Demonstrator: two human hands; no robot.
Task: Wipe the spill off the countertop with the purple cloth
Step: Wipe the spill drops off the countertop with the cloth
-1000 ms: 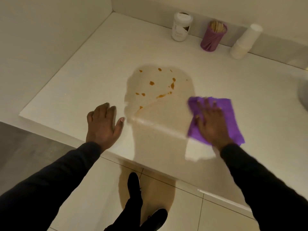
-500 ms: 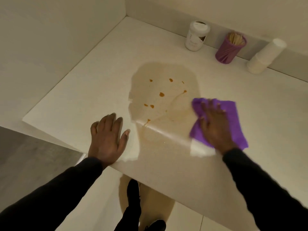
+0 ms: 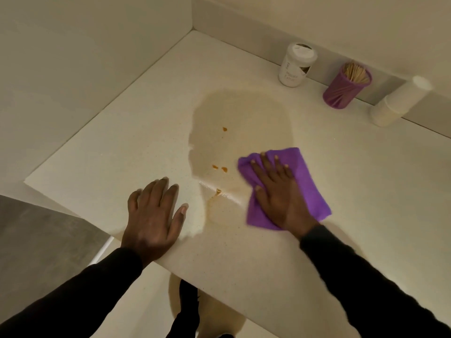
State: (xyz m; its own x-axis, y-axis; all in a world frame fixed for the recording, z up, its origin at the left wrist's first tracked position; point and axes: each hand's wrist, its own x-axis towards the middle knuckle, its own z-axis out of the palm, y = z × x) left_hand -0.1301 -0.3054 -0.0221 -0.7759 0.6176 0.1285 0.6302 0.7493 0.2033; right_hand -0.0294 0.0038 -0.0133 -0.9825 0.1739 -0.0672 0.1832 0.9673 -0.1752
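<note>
Cloth first: the purple cloth [image 3: 305, 189] lies flat on the pale desk [image 3: 122, 147] at centre right of the frame, and I see my right hand [image 3: 280, 193] pressed palm-down on it, fingers spread, not clenched. Just left of the cloth sit the remaining orange-brown drops of the spill [image 3: 223, 169], with one more drop higher up, all inside a darker shadowed patch on the surface. My left hand [image 3: 152, 218] rests flat and released on the desk near its front edge, lower centre. At upper right, along the back wall, stand a white jar [image 3: 296, 65], a purple holder of wooden sticks [image 3: 346, 85] and a stack of paper cups [image 3: 397, 104]. Desk and walls are cream; tiled floor shows below.
</note>
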